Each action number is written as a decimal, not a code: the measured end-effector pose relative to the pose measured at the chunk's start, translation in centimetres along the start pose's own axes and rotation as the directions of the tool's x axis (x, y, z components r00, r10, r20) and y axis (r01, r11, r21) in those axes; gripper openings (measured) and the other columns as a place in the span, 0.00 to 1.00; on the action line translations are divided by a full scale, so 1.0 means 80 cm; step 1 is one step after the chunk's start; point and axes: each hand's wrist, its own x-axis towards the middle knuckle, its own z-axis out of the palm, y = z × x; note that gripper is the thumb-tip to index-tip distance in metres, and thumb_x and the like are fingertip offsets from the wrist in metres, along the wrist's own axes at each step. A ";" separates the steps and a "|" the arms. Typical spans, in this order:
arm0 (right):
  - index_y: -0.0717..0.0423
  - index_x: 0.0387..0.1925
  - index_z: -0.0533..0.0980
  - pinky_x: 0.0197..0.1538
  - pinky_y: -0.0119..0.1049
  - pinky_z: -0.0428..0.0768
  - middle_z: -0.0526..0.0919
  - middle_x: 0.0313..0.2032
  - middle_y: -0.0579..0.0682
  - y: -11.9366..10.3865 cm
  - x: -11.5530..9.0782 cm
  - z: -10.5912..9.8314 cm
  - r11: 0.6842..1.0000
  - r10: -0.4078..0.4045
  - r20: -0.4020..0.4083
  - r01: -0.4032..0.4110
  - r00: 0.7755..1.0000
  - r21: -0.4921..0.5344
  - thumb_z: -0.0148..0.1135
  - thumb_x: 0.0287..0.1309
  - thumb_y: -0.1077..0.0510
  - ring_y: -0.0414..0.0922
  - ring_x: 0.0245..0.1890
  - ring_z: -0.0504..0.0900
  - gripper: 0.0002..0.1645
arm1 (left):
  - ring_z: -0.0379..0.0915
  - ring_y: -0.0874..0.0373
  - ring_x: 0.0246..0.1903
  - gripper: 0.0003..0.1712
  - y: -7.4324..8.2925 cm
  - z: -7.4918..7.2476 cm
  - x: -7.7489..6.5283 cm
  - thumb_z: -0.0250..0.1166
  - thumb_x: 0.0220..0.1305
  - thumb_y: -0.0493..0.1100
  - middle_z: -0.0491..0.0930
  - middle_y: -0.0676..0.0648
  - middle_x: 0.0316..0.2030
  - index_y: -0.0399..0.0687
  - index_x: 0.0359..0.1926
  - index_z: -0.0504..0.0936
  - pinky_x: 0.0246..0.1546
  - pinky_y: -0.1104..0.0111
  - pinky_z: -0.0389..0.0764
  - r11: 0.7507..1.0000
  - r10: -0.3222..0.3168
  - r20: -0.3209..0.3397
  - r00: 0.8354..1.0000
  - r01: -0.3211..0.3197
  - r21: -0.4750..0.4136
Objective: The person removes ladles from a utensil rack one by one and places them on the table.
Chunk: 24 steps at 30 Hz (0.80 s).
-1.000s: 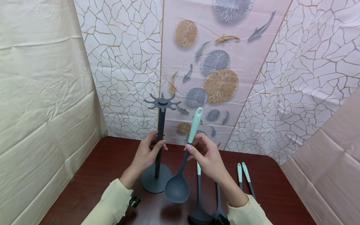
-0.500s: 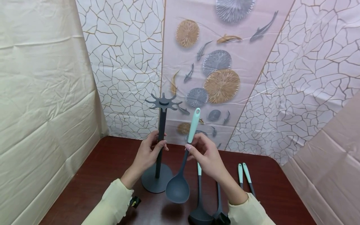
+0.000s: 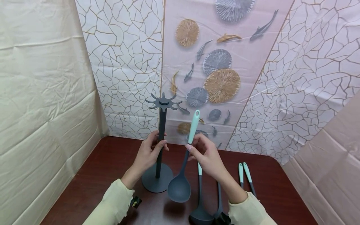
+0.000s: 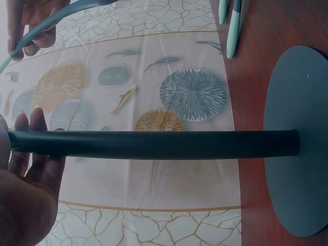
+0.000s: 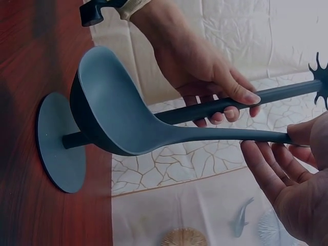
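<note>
My left hand (image 3: pixel 147 151) holds the upright pole (image 3: pixel 162 123) of a dark utensil stand. The stand has a star-shaped ring of hooks (image 3: pixel 163 102) on top and a round base (image 3: pixel 156 184) on the table. To its right, my right hand (image 3: pixel 206 156) pinches a ladle (image 3: pixel 179 189) by its dark shaft, just under the mint-green handle. The handle points up and the bowl hangs down, above the table with a shadow under it. In the right wrist view the ladle's deep bowl (image 5: pixel 115 102) overlaps the stand's pole. No hook bears a utensil.
Below my right forearm a second ladle (image 3: pixel 200 215) lies on the red-brown table (image 3: pixel 112 175), with another dark utensil (image 3: pixel 219 197) beside it. Two more mint-green handles (image 3: pixel 246 172) lie farther right. Patterned cloth (image 3: pixel 126 62) hangs behind the table.
The ladle has turned slightly more upright, its bowl shifting a little right and its handle end dipping left. My left hand and the stand stay almost unchanged.
</note>
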 end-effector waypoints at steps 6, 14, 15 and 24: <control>0.60 0.50 0.75 0.37 0.48 0.89 0.81 0.38 0.61 0.004 0.001 0.001 1.000 0.010 0.000 -0.010 1.000 0.008 0.65 0.75 0.60 0.55 0.35 0.87 0.10 | 0.86 0.50 0.34 0.13 0.000 0.001 -0.001 0.60 0.81 0.39 0.85 0.52 0.33 0.51 0.62 0.77 0.32 0.64 0.82 1.000 -0.002 0.001 1.000 0.002 -0.001; 0.60 0.50 0.75 0.36 0.50 0.89 0.80 0.38 0.63 0.007 0.001 0.005 0.998 0.032 0.007 -0.033 0.999 0.046 0.65 0.75 0.61 0.54 0.35 0.87 0.09 | 0.86 0.50 0.34 0.14 0.001 0.001 0.000 0.60 0.81 0.39 0.85 0.53 0.33 0.52 0.62 0.77 0.32 0.64 0.82 1.000 -0.003 -0.003 1.000 0.003 0.004; 0.60 0.50 0.75 0.37 0.50 0.89 0.80 0.38 0.63 0.008 0.001 0.006 0.998 0.037 0.008 -0.037 0.999 0.051 0.65 0.75 0.61 0.54 0.35 0.87 0.09 | 0.86 0.51 0.34 0.14 0.001 0.001 0.000 0.60 0.81 0.39 0.85 0.53 0.32 0.52 0.62 0.77 0.32 0.64 0.82 1.000 -0.003 -0.004 1.000 0.003 0.007; 0.60 0.50 0.74 0.37 0.52 0.89 0.80 0.40 0.63 0.013 0.002 0.006 0.995 0.067 0.016 -0.068 0.998 0.072 0.65 0.75 0.60 0.54 0.36 0.87 0.10 | 0.86 0.50 0.34 0.13 0.000 0.002 -0.001 0.60 0.80 0.39 0.84 0.53 0.32 0.52 0.61 0.77 0.33 0.63 0.82 1.000 -0.005 -0.006 1.000 0.005 -0.001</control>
